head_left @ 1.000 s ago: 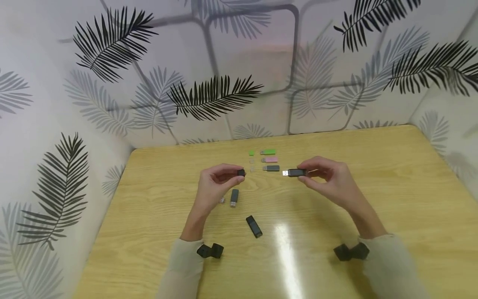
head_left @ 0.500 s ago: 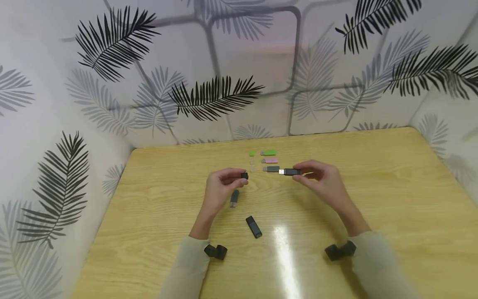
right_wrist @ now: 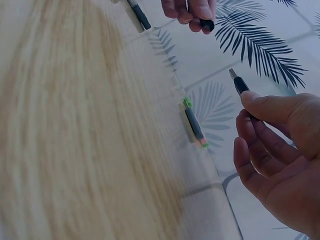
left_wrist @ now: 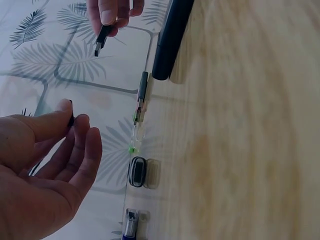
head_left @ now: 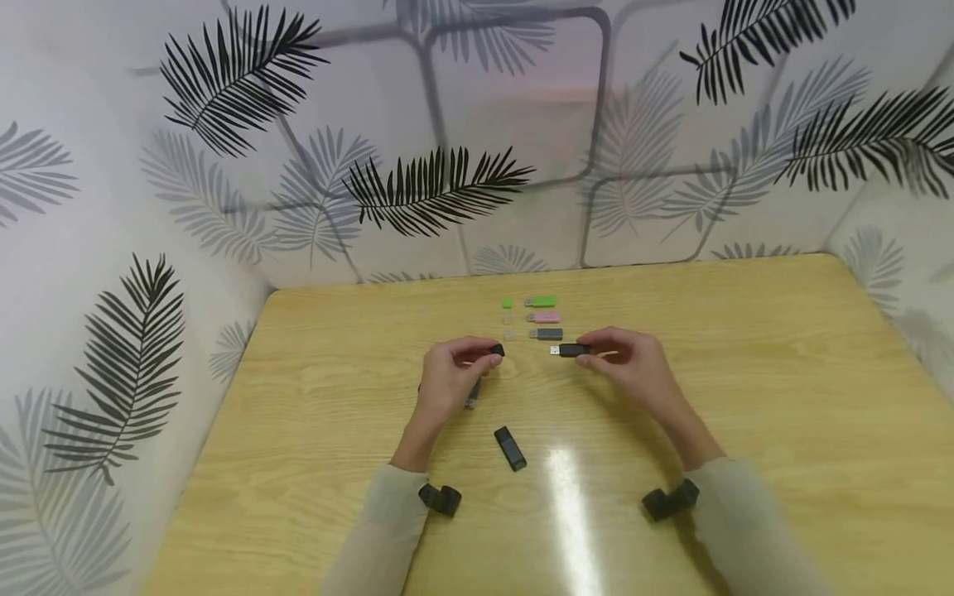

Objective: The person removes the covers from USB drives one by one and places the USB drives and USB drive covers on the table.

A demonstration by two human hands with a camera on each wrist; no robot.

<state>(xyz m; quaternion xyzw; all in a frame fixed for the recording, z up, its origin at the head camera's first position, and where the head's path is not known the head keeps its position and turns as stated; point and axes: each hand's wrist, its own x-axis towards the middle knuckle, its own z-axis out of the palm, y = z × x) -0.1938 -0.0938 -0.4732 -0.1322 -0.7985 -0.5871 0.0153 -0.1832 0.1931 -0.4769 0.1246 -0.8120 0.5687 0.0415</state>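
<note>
My left hand (head_left: 445,377) pinches a small black cap (head_left: 498,350) between thumb and fingertips above the table. Facing it from the right, my right hand (head_left: 632,364) holds a black USB stick (head_left: 570,350) by its rear end, with the bare metal plug pointing left toward the cap. A gap separates the two parts. Just beyond them lie a grey USB stick (head_left: 550,334), a pink one (head_left: 546,318) and a green one (head_left: 542,302), all uncapped. Left of these sit a green cap (head_left: 507,303) and two clear caps (head_left: 508,335).
A black closed USB stick (head_left: 510,449) lies nearer on the wooden table (head_left: 298,463). Another dark stick (head_left: 473,396) is partly covered by my left hand. In the left wrist view, a stick with a blue-purple body (left_wrist: 130,225) shows at the bottom. A patterned wall (head_left: 477,240) borders the table's far edge.
Both hands have come closer together, the left moving right and the right moving left, so the black stick's plug and the cap are nearer each other.
</note>
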